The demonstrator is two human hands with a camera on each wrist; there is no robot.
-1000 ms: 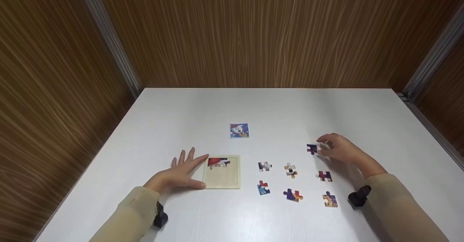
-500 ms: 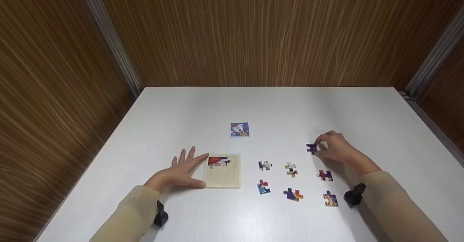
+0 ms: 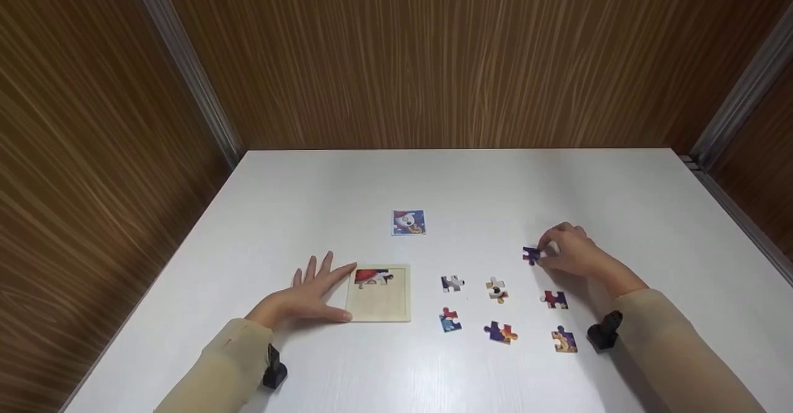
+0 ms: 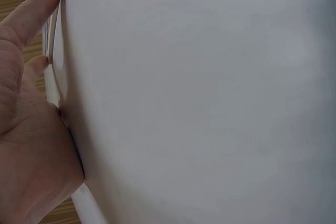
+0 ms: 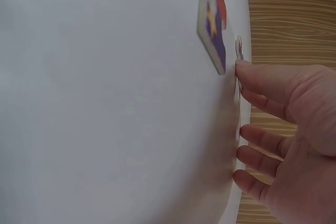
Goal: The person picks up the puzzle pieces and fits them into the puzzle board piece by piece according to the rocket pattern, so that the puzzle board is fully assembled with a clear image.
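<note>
In the head view my left hand [image 3: 306, 295] lies with fingers spread, index finger and thumb touching the left edge of a square wooden puzzle tray [image 3: 378, 308]. Joined red, white and purple puzzle pieces [image 3: 373, 277] fill the tray's upper left. At the right, my right hand [image 3: 573, 253] pinches a dark purple puzzle piece [image 3: 530, 254] between thumb and index finger, at or just above the table. The right wrist view shows this purple piece [image 5: 239, 48] edge-on beyond the thumb. In the left wrist view the left hand's [image 4: 31, 124] palm edge meets the table.
Several loose puzzle pieces lie between the tray and the right hand, among them a white one [image 3: 497, 290], a red-purple one [image 3: 554, 299] and an orange one [image 3: 564, 340]. A small picture card [image 3: 408, 222] lies behind the tray. Wood-grain panels [image 3: 421, 60] enclose the white table [image 3: 297, 196].
My right thumb and fingers have closed on the dark purple piece, which has shifted slightly left. The left hand and the tray have stayed in place.
</note>
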